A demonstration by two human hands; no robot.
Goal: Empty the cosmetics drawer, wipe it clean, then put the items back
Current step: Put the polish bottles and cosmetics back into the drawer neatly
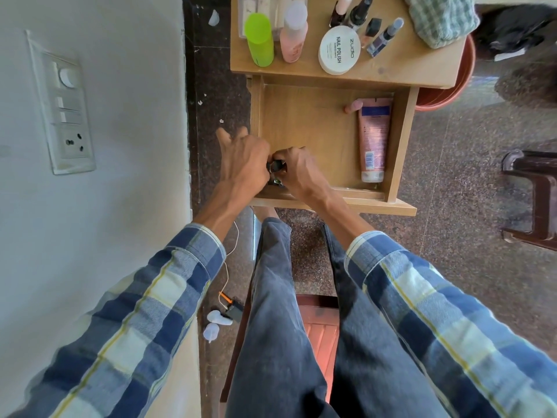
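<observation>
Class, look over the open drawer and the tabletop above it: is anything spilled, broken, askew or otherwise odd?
Nothing looks spilled or broken. The pink tube lies flat along the right wall of the drawer. The bottles and the round nail polish tub stand in order on the tabletop. Both hands grip small dark items, too hidden to judge.

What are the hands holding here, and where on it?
Right hand and left hand meet on small dark bottles in the drawer; exact grip points are hidden.

Both hands [244, 158] covering small dark item [276, 167] at drawer's [404, 140] near-left corner; identity unclear. Box [271, 7] running off top edge.
</observation>
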